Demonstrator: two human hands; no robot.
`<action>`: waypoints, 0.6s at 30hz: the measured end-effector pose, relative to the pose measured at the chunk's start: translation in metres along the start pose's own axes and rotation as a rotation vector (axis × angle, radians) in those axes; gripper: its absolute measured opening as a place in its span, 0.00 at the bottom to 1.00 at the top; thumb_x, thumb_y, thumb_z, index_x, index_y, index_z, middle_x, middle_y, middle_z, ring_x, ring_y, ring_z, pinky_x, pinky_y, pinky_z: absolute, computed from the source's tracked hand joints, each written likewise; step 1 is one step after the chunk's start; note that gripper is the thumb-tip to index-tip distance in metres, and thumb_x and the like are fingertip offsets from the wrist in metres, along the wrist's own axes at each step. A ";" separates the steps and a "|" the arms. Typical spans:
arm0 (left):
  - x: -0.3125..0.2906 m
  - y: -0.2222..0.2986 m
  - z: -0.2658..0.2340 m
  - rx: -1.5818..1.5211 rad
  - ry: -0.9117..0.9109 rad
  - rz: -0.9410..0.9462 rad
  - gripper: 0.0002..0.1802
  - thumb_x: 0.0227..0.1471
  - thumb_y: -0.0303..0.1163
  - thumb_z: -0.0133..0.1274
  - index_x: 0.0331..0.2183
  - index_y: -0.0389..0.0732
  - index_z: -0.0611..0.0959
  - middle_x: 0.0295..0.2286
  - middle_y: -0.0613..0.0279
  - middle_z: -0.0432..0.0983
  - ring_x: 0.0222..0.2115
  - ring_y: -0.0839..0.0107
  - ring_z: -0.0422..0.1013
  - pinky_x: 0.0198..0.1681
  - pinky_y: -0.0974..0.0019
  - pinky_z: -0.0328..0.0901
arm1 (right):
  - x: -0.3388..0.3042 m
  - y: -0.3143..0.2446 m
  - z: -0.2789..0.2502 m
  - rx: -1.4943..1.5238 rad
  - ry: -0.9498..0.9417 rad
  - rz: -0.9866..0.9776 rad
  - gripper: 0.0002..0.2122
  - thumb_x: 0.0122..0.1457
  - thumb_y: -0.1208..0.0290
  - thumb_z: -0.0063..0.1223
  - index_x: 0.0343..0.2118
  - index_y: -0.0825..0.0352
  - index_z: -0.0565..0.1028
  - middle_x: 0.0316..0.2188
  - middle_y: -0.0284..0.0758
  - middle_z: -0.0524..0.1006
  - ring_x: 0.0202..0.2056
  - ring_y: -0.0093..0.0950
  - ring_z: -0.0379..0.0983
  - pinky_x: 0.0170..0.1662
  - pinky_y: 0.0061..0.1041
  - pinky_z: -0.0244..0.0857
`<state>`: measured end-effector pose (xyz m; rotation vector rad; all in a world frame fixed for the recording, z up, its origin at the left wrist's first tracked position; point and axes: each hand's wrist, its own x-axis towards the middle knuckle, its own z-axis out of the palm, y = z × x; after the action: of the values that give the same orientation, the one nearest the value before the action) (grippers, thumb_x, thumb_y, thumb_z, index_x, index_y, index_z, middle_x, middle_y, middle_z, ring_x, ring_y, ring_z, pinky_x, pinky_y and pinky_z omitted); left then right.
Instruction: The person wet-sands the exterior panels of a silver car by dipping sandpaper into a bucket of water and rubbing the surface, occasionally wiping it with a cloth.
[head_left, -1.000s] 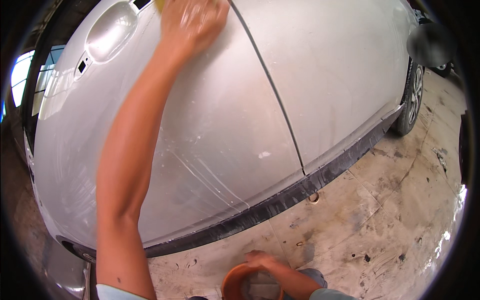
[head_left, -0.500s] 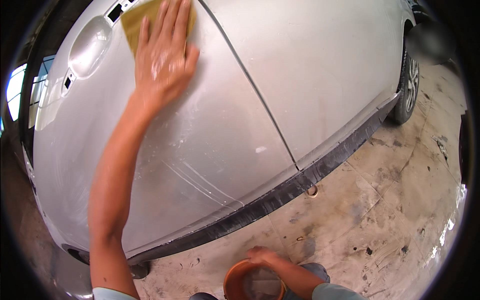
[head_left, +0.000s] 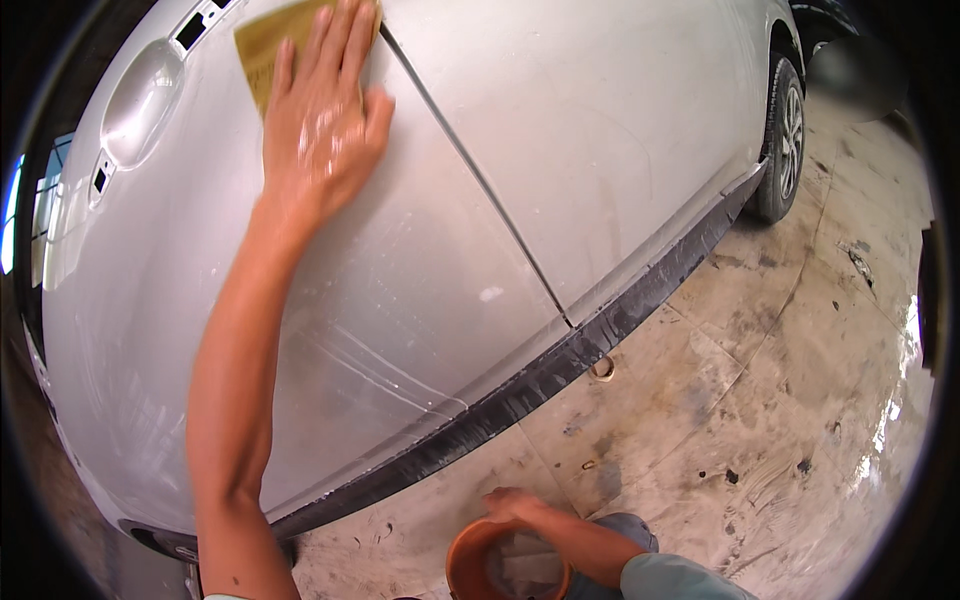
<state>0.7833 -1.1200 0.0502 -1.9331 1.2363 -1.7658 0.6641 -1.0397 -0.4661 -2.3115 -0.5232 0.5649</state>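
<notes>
My left hand (head_left: 325, 130), wet on its back, presses flat with outstretched fingers on a yellow-brown sheet of sandpaper (head_left: 258, 55). The sheet lies against a silver car door (head_left: 400, 260), its right edge close to the dark door gap. Below the hand, the door has whitish streaks and wet drops. My right hand (head_left: 508, 503) is at the far rim of an orange bucket (head_left: 462, 555), its fingers bent over the edge and partly hidden. Cloudy liquid and a pale, flat shape show inside the bucket.
A door-handle recess (head_left: 145, 105) with bare cut-outs is left of my left hand. The dark sill (head_left: 520, 400) runs along the car's lower edge to a wheel (head_left: 785, 140). Stained floor (head_left: 740, 400) lies beside it, with a small ring-shaped object (head_left: 602, 369).
My left hand and the sandpaper have slid a little right across the door, toward the gap. The view has shifted slightly. My right hand stays at the bucket rim.
</notes>
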 end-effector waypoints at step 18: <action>-0.012 0.020 -0.011 -0.019 -0.095 0.181 0.41 0.46 0.33 0.47 0.62 0.42 0.56 0.61 0.58 0.53 0.63 0.61 0.48 0.66 0.54 0.40 | 0.013 -0.013 0.001 -0.047 -0.078 0.011 0.17 0.53 0.62 0.47 0.41 0.67 0.77 0.45 0.46 0.76 0.48 0.44 0.71 0.51 0.40 0.65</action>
<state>0.7663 -1.1195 0.0308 -1.8280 1.3521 -1.5609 0.6713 -1.0238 -0.4603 -2.3454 -0.5669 0.6564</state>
